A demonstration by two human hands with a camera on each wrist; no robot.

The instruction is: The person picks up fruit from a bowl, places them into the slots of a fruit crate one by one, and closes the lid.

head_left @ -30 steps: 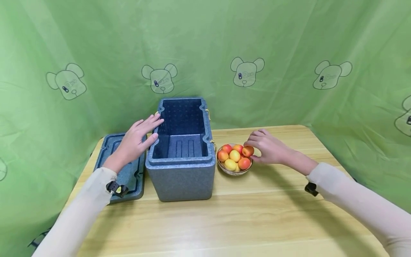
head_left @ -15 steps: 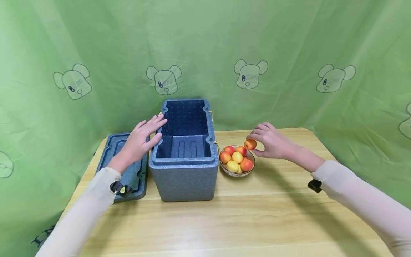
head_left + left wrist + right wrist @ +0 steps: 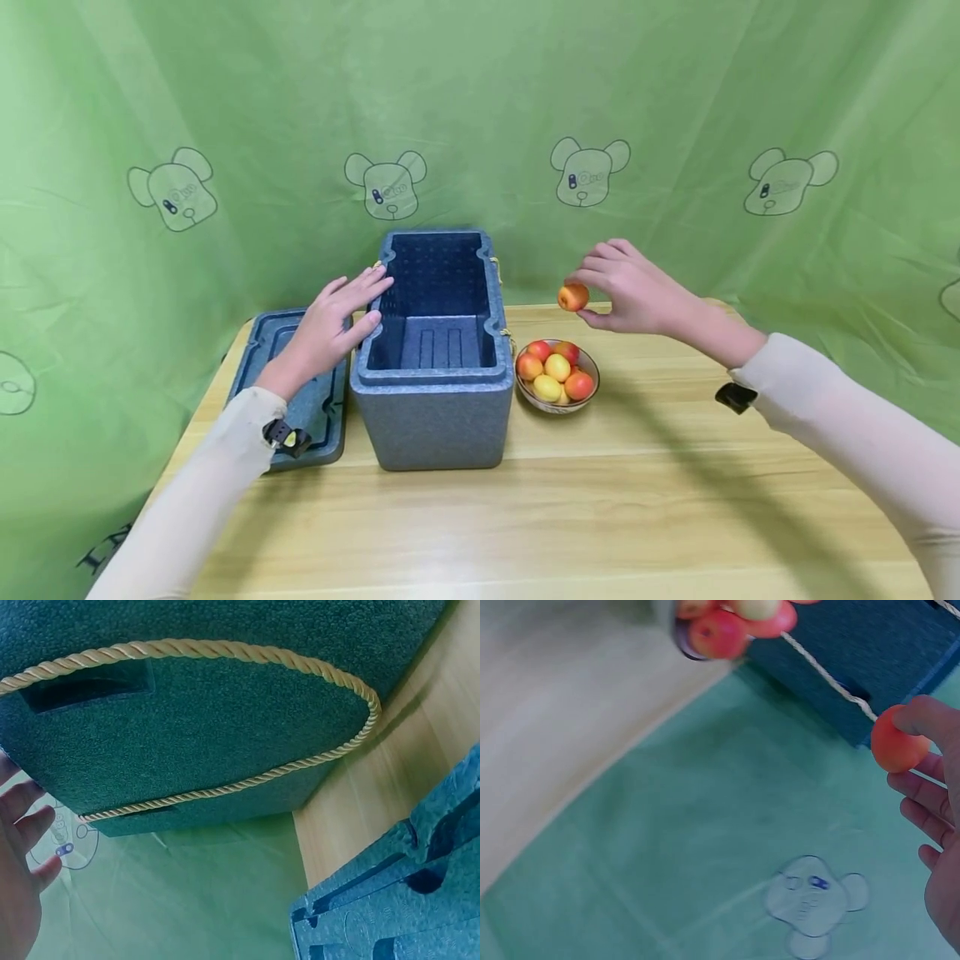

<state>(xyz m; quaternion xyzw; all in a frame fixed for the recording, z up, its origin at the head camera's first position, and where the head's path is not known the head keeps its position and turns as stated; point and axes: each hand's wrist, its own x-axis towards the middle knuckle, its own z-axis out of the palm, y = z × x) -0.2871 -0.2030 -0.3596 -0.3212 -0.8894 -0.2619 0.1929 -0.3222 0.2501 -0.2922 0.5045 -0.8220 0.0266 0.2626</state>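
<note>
My right hand point(image 3: 626, 287) pinches an orange-red fruit point(image 3: 573, 297), which looks like an apricot, between thumb and fingers, raised above and behind the bowl point(image 3: 557, 408). In the right wrist view the same fruit point(image 3: 897, 740) shows smooth and round under the thumb. Several red and yellow fruits point(image 3: 557, 367) fill the patterned bowl. A deep grey-blue foam box point(image 3: 431, 425) stands open-topped left of the bowl, its inside bare. Along its left rim rests my left hand point(image 3: 330, 327), fingers extended; the left wrist view shows them spread at the box's edge.
The box's lid point(image 3: 322, 417) lies flat on the wooden table point(image 3: 480, 533) to the left of the box. A twisted yellow rope point(image 3: 255, 654) loops along the box's side. Green printed cloth point(image 3: 480, 100) hangs behind the table.
My right hand has lifted the orange-red fruit up out of the bowl and slightly toward the back. The left hand has stayed on the box rim; the view shifted slightly.
</note>
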